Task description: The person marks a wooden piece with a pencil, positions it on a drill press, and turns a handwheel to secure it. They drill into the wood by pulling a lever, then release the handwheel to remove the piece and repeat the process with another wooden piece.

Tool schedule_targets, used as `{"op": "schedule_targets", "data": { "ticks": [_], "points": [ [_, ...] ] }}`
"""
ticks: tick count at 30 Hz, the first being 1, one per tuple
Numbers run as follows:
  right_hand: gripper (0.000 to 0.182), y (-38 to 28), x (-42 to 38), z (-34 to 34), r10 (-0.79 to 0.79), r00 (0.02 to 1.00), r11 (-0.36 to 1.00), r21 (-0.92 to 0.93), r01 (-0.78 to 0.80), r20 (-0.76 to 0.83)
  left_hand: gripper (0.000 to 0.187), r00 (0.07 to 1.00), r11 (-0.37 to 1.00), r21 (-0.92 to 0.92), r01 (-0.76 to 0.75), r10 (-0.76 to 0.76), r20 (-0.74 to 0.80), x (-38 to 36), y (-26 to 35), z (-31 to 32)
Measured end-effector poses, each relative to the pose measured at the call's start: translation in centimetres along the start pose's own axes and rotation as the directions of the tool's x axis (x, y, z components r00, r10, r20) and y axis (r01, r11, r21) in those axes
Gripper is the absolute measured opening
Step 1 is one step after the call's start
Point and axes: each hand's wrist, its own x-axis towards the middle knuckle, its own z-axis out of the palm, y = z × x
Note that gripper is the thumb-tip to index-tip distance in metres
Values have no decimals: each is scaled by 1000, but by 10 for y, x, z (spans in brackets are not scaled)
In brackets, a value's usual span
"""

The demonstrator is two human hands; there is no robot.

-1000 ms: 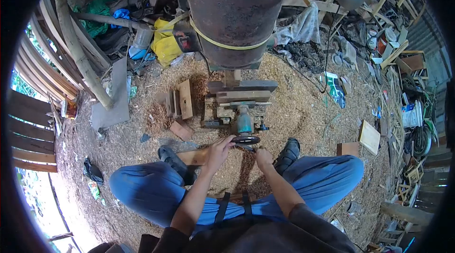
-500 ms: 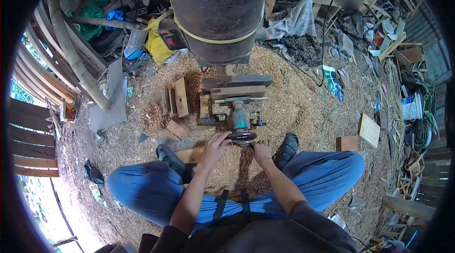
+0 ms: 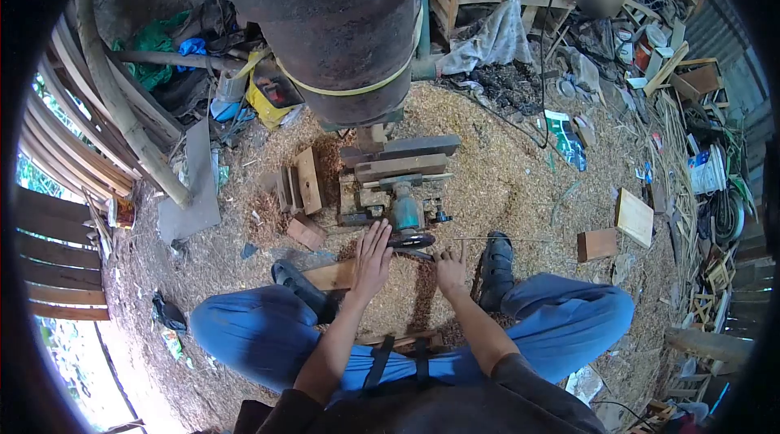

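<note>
A vise (image 3: 406, 206) with a green-painted screw housing stands on the ground in front of me, dark boards (image 3: 402, 167) between its jaws. At its near end is a dark round handwheel (image 3: 412, 241). My left hand (image 3: 373, 263) lies at the wheel's left edge, fingers stretched out and holding nothing. A dark bar (image 3: 416, 254) runs below the wheel to my right hand (image 3: 451, 271). The fingers of that hand bend at the bar's end, with one finger pointing forward. My palms and the exact grip on the bar are hidden.
A large rusty drum (image 3: 341, 36) with a yellow band stands beyond the vise. Wooden blocks (image 3: 309, 180) lie to its left, others (image 3: 634, 219) to the right. My sandaled feet (image 3: 496, 271) flank the vise. Wood shavings (image 3: 487, 158) cover the ground.
My left hand's fingers have straightened from their bend at the wheel. My right hand has shifted slightly nearer to me, one finger now raised. The view has tilted a little.
</note>
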Motion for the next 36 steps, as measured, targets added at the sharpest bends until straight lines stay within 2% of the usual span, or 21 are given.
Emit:
{"op": "schedule_targets", "data": {
  "ticks": [2, 4, 5, 7, 11, 13, 14, 16, 17, 19, 20, 21, 22, 23, 25, 27, 29, 30, 32, 34, 36],
  "points": [
    [27, 3, 1, 13, -8, 999, 1000, 7, 8, -50, 52, 999, 1000, -2, 28, -28, 31, -1, 3, 0],
    [29, 1, -3, 4, 27, 995, 997, 68, -34, 95, 52, 999, 999, 17, 35, -35, 32, 1, 5, 0],
    [29, -1, -7, -2, 25, 995, 997, 66, -31, 97, 51, 999, 999, 31, 38, -39, 24, 1, 8, 0],
    [20, 3, -6, 1, 25, 999, 997, 79, -27, 27, 51, 999, 999, 26, 32, -32, 8, -1, 8, 1],
    [17, 11, 7, 0, -7, 998, 991, 135, 16, -68, 49, 999, 1000, 14, 21, -20, -41, 4, 19, -9],
    [26, 13, 10, -36, 116, 983, 949, 277, -152, 143, 49, 995, 1000, 20, -3, 5, -97, 8, 26, -16],
    [26, 12, 14, -57, 106, 986, 951, 278, -139, 130, 50, 990, 999, 16, -29, 31, -136, 11, 30, -20],
    [27, 12, 28, -91, 334, 939, 782, 531, -325, 83, 49, 982, 1000, -10, -28, 25, -186, 16, 39, -36],
    [27, 15, 38, -100, 331, 941, 783, 536, -316, 72, 47, 967, 999, 18, -31, 35, -253, 20, 39, -46],
    [27, 28, 60, -121, 455, 841, 670, 734, -108, -291, 44, 940, 998, 64, -6, 28, -340, 33, 48, -75],
    [26, 34, 73, -137, 454, 832, 594, 804, -17, -318, 44, 938, 997, 70, -14, 38, -345, 46, 56, -90],
    [26, 36, 83, -167, 452, 825, 507, 858, 76, -340, 45, 894, 999, 27, -37, 45, -445, 60, 64, -106],
    [26, 33, 91, -197, 448, 825, 503, 860, 85, -344, 47, 840, 998, -12, -63, 46, -541, 73, 71, -122],
    [25, 29, 98, -228, 450, 806, 464, 872, 157, -385, 47, 836, 998, -2, -62, 51, -546, 88, 77, -137],
    [25, 19, 104, -283, 446, 782, 419, 873, 247, -435, 49, 766, 976, 192, -100, 199, -611, 120, 87, -167],
    [26, 8, 103, -325, 397, 785, 393, 861, 323, -476, 48, 713, 969, 240, -60, 210, -669, 149, 94, -197],
    [25, 2, 103, -342, 379, 787, 383, 857, 345, -486, 48, 636, 960, 278, 45, 187, -749, 165, 109, -219],
    [25, 0, 103, -347, 364, 793, 372, 857, 357, -489, 48, 633, 960, 278, 45, 188, -751, 169, 109, -222],
    [24, 0, 107, -355, 353, 790, 377, 849, 370, -501, 43, 641, 908, 374, 189, 174, -747, 178, 102, -226],
    [23, -1, 107, -362, 374, 800, 303, 877, 372, -469, 39, 615, 919, 363, 153, 199, -763, 182, 95, -227],
    [23, -2, 105, -372, 372, 806, 298, 882, 365, -460, 38, 593, 931, 346, 116, 215, -776, 182, 90, -227]
  ]
}}
